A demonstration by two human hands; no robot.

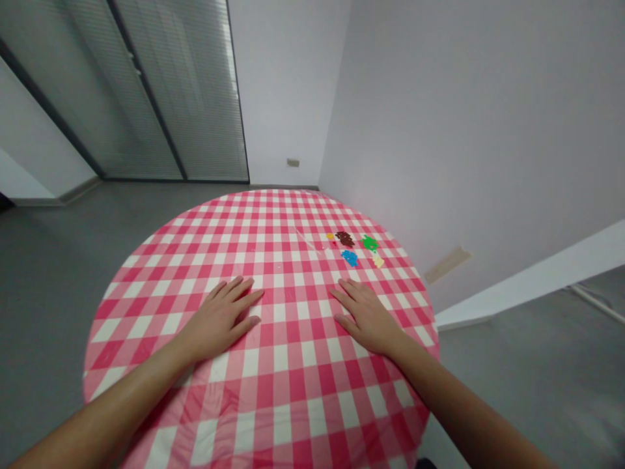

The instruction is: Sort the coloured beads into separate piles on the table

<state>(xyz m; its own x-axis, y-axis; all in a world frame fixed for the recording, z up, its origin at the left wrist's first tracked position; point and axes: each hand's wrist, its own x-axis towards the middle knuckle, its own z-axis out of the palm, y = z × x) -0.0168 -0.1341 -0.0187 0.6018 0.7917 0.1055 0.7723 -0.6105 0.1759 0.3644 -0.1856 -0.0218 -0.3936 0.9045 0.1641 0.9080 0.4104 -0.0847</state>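
Observation:
My left hand lies flat on the checked tablecloth, fingers spread, holding nothing. On the right side of the cloth my right hand also rests palm down with its fingers apart. Just beyond it are small piles of tiny pieces, sorted by colour: a blue pile nearest, a cream pile, a green pile and a dark brown pile. A few yellow pieces and red pieces sit left of the brown ones. Their exact kind is too small to tell. Neither hand touches them.
The round table's pink and white cloth is wrinkled near me. A thin whitish strand lies left of the piles. A white wall rises close on the right, with a strip of tape. A glass partition stands at the back left.

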